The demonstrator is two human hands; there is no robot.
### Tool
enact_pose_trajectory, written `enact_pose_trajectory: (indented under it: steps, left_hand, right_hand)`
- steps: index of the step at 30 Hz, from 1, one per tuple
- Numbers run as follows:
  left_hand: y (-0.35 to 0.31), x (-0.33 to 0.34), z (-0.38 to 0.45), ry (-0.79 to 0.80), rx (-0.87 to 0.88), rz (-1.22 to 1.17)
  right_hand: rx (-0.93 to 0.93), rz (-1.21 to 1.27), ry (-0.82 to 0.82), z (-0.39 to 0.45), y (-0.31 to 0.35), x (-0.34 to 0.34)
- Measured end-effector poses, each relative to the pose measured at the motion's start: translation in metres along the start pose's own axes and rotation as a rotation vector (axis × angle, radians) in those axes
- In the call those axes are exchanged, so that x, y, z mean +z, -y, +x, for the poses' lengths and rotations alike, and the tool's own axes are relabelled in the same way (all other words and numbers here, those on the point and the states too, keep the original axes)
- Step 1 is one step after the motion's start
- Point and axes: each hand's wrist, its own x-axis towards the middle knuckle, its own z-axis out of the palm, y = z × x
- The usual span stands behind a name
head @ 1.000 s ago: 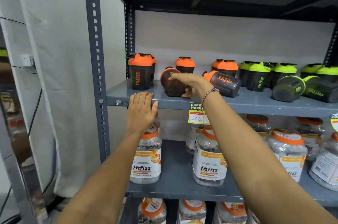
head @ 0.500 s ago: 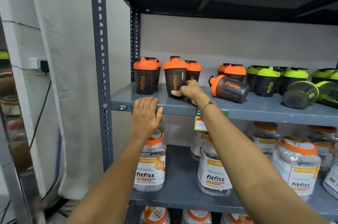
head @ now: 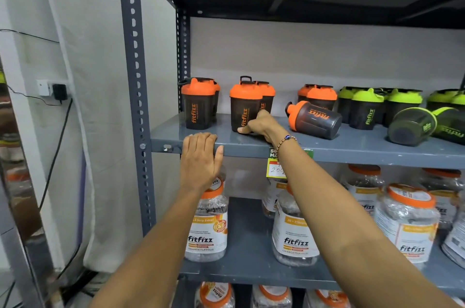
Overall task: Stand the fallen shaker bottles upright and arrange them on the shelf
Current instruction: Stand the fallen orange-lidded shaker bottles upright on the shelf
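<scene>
A fallen orange-lidded shaker (head: 314, 119) lies on its side at the frame's centre on the shelf (head: 352, 148), lid pointing left, just right of the right hand (head: 261, 126), the nearer one. That grip rests loosely against an upright shaker (head: 245, 109), seemingly released. The left hand (head: 200, 157) lies flat on the shelf edge. At far right, fallen green shakers (head: 412, 125) are partly cut off.

A: What's mid-frame?
B: A dark plastic shaker bottle with an orange lid (head: 243, 106) stands upright on the grey metal shelf (head: 352, 149); the right hand (head: 261, 124) touches its base, fingers loosely curled.
A: And the left hand (head: 200, 159)?
B: Flat on the shelf's front edge. Right of centre, another orange-lidded shaker (head: 314, 119) lies on its side; at the right edge, a green-lidded one (head: 412, 125) too.
</scene>
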Motion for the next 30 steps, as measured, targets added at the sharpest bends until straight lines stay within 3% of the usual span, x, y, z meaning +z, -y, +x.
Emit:
enact_pose_trajectory:
  steps: [4, 11, 14, 16, 20, 25, 30]
  left_hand:
    - [-0.016, -0.006, 0.002, -0.025, -0.073, -0.077]
    - [-0.085, 0.006, 0.000, 0.013, 0.056, -0.179]
    - [-0.114, 0.009, 0.000, 0.020, 0.065, -0.190]
    - [-0.131, 0.012, 0.002, 0.029, 0.080, -0.164]
    - [-0.153, 0.021, 0.004, 0.026, 0.070, -0.052]
    - [-0.151, 0.035, 0.004, -0.032, 0.092, 0.086]
    - [-0.153, 0.043, 0.001, -0.082, 0.066, 0.120]
  right_hand:
    - [-0.023, 0.068, 0.026, -0.016, 0.002, -0.011]
    - [-0.266, -0.071, -0.414, -0.036, -0.007, -0.103]
    - [-0.181, -0.183, -0.508, -0.032, -0.021, -0.152]
    - [-0.061, -0.301, -0.454, -0.024, -0.035, -0.173]
    - [0.029, -0.443, -0.141, -0.010, -0.058, -0.192]
    - [0.137, -0.240, 0.201, -0.003, -0.068, -0.210]
    - [0.153, -0.152, 0.291, -0.001, -0.073, -0.216]
